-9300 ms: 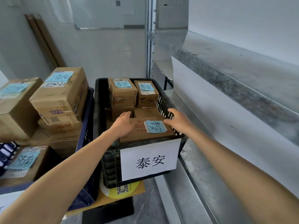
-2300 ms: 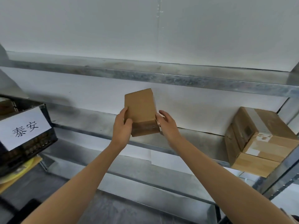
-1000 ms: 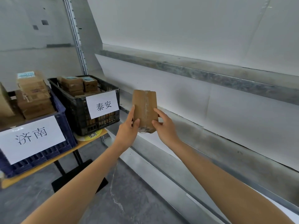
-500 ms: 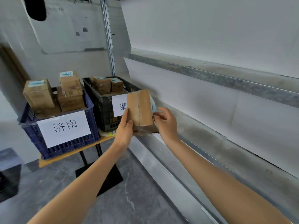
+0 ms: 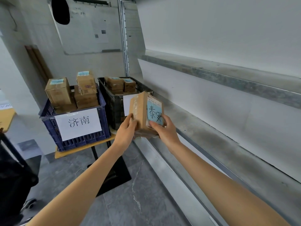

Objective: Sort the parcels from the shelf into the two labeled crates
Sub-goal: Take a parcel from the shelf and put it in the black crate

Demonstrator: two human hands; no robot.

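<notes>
Hands, left hand (image 5: 126,133) and right hand (image 5: 164,130), clasp a small brown cardboard parcel (image 5: 145,114) upright in mid-air, its blue label (image 5: 154,114) reading 泰安. Sorting step: label read. Next, carry it to the black plastic crate (image 5: 114,103) just behind, beside the blue 济南 crate (image 5: 76,128).

Blue crate (image 5: 48,128) and black crate (image 5: 112,110) on wooden table (image 5: 84,146)

Left hand (image 5: 126,130): fingers curled, pressing from the left.
Right hand (image 5: 164,130): thumb in front, gripping.
Arms: stretched forward.
</notes>
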